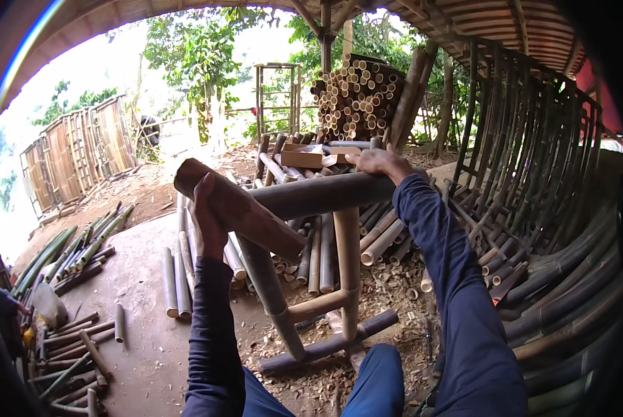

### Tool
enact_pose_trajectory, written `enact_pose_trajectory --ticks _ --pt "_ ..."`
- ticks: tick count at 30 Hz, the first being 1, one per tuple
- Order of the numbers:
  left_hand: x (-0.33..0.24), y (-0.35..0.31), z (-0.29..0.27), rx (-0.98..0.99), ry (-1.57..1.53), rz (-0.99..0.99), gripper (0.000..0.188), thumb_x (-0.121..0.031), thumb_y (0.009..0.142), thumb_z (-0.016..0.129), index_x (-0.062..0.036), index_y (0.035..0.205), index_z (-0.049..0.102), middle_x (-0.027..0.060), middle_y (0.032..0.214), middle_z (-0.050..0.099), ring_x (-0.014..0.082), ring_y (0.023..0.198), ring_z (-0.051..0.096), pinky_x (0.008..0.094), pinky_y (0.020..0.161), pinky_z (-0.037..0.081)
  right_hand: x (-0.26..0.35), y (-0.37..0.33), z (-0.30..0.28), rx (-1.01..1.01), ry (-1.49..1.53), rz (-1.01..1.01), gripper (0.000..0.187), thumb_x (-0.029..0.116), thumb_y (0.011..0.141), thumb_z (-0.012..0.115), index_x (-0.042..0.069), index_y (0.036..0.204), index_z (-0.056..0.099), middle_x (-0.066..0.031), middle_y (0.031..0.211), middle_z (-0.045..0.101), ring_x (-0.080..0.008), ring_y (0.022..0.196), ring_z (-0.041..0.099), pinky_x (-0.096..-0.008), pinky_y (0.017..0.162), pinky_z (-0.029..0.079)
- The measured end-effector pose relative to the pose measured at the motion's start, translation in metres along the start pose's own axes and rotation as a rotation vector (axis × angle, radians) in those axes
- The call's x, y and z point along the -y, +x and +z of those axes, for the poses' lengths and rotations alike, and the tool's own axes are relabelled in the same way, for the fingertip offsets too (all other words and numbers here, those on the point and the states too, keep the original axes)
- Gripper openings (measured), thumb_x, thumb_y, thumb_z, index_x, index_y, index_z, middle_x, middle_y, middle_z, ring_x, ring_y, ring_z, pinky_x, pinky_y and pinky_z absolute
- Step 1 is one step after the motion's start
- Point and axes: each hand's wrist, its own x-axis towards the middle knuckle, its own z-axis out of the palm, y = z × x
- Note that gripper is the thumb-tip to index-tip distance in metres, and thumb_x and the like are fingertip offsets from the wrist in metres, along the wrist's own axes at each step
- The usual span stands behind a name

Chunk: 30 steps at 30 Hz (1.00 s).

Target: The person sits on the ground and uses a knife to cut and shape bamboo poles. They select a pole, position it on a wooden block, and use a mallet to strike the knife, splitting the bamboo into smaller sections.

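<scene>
My left hand [208,219] is closed round a thick brown wooden block [245,212], held slantwise at the left end of a dark bamboo crossbar [325,194]. My right hand [382,164] lies over the right end of that crossbar, fingers bent over its top and far side; the fingertips are partly hidden. The crossbar tops a bamboo frame with a dark left leg [266,295], a pale right leg [348,271] and a pale rung [318,306] between them. Near the feet of the frame lies a dark bamboo piece [329,343] on the ground.
Short bamboo lengths [316,257] lie heaped behind the frame, with a cardboard box [302,156] on them. Dark bamboo poles [568,285] crowd the right, below leaning bamboo racks [527,132]. Cut pieces [75,354] lie at left. Stacked poles [363,97] stand far back. Chips [395,306] litter the ground.
</scene>
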Motion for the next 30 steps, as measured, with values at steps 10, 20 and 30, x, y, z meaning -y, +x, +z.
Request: enact_pose_trajectory --ticks 10,20,30 --pt "0.019 0.011 0.000 0.042 0.030 -0.020 0.032 -0.037 0.097 0.069 -0.0106 0.116 0.065 0.0030 0.106 0.067 0.0158 0.099 0.066 0.0334 0.091 0.054 -0.010 0.014 0.013 -0.262 0.135 -0.049 0.065 0.059 0.105 0.035 0.007 0.115 0.071 -0.0229 0.125 0.067 -0.0302 0.120 0.064 -0.0503 0.104 0.049" --pt "0.026 0.008 -0.014 0.101 0.064 -0.020 0.037 -0.037 0.100 0.065 -0.0083 0.123 0.068 0.0032 0.110 0.069 0.0124 0.101 0.067 0.0300 0.092 0.054 0.128 -0.117 0.014 -0.146 0.563 -0.819 0.097 0.067 0.092 0.064 -0.002 0.155 0.040 -0.0290 0.132 0.063 -0.0413 0.123 0.063 -0.0496 0.108 0.045" --pt "0.034 0.015 -0.042 0.274 0.165 -0.010 0.060 -0.046 0.106 0.053 -0.0073 0.151 0.051 0.0053 0.140 0.061 0.0125 0.130 0.054 0.0294 0.110 0.042 0.179 -0.149 0.025 0.032 0.624 -0.751 0.113 0.030 0.081 0.084 -0.001 0.163 0.013 -0.0360 0.149 0.045 -0.0439 0.129 0.057 -0.0452 0.111 0.047"
